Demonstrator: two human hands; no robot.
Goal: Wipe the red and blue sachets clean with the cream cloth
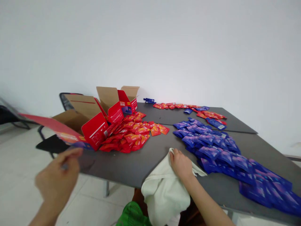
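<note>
My right hand [181,164] grips the top of a white cloth [164,188] at the table's near edge. The cloth hangs down over the edge toward my lap, and a thin strip of it sticks out to the right of the hand. My left hand [58,179] is raised at the lower left, off the table, with curled fingers smeared by motion. Nothing shows in it. Nearest to that hand is an open red carton [95,131] with its flaps up. Red-orange sachets [127,136] lie in a heap beside the carton.
Blue-purple pouches [211,147] lie in an overlapping pile along the dark table [150,163]'s right side. More red sachets [174,105] and a few blue packs [216,123] lie toward the back. Further open cartons [115,113] stand behind the first. A black chair [53,144] is at left.
</note>
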